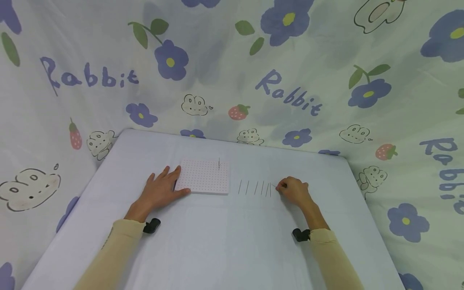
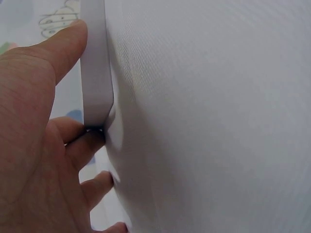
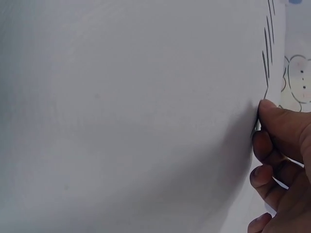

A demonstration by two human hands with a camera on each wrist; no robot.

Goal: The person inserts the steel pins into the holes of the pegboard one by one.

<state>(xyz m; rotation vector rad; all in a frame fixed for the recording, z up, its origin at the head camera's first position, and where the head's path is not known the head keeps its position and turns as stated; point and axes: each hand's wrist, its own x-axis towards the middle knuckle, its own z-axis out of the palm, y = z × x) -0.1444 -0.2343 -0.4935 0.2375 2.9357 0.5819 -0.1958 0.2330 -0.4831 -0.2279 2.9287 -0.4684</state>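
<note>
A white square board (image 1: 203, 177) with rows of small dark dots lies flat on the table. My left hand (image 1: 161, 191) rests at its left side, fingers spread, with the thumb along the front edge; in the left wrist view the thumb touches the board's white side (image 2: 96, 73). Near the board's back right, a thin needle (image 1: 219, 163) stands up. My right hand (image 1: 294, 189) is right of a row of loose needles (image 1: 256, 188). Its thumb and forefinger pinch one thin dark needle (image 3: 266, 93), mostly covered by the fingertips.
A white-covered table (image 1: 224, 241) carries everything. Behind and beside it hangs a patterned cloth (image 1: 224, 72) with flowers and rabbits. Several needles lie roughly parallel between the board and my right hand.
</note>
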